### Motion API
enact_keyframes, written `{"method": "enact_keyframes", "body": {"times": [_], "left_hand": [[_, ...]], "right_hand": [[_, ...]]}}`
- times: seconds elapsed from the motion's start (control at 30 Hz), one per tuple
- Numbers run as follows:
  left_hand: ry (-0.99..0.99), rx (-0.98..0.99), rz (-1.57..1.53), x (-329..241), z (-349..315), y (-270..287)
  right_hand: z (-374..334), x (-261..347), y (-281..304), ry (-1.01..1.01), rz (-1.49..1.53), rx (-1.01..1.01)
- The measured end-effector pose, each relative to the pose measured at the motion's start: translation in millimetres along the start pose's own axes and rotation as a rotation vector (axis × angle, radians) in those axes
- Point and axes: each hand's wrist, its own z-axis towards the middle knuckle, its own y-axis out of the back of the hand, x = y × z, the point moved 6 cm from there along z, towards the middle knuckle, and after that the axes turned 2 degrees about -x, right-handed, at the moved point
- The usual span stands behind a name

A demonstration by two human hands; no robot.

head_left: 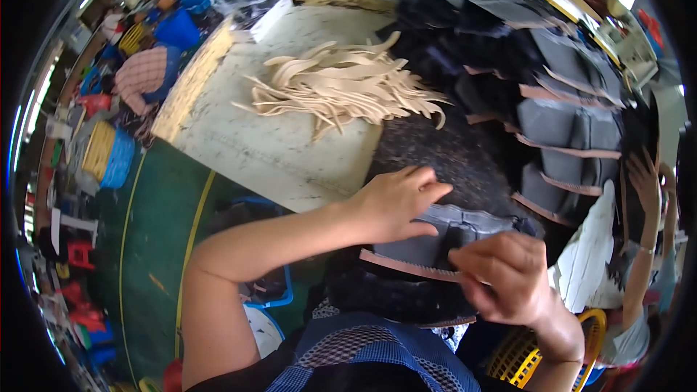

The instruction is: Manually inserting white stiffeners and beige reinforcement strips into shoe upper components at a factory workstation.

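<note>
A dark grey piece (401, 248) with a pinkish-tan, notched-looking edge lies before me, partly on the table's near edge. Black fluffy material (396, 294) shows beneath it, over my lap. My left hand (398, 205) hovers at the piece's upper left, thumb and fingers apart, with nothing seen in it. On the right side, my right hand (508, 272) is closed in a pinch over the piece's right end. Its fingers cover that part, so what they grip, if anything, is hidden. A pile of cream strips (341, 87) lies farther back on the table.
Grey pieces with tan edges (570, 127) are stacked on black fluffy material along the table's right. A raised wooden border (192, 83) runs along the left. Another person's hand (642, 178) reaches in at far right. A yellow basket (515, 356) stands by my right arm.
</note>
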Motion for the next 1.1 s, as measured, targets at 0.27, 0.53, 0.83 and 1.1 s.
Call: {"method": "enact_keyframes", "body": {"times": [0.27, 0.53, 0.83, 1.1], "left_hand": [[0.071, -1.040, 0.154, 93, -115, 168], [0.556, -0.570, 0.305, 170, -76, 213], [0.465, -0.480, -0.067, 208, -79, 219], [0.119, -0.576, 0.205, 162, -153, 175]], "right_hand": [[146, -71, -29, -0.174, 0.165, -0.102], [286, -120, -142, -0.093, -0.031, 0.163], [262, -98, -192, 0.338, -0.312, 0.011], [254, -110, -178, 0.310, -0.352, -0.093]]}}
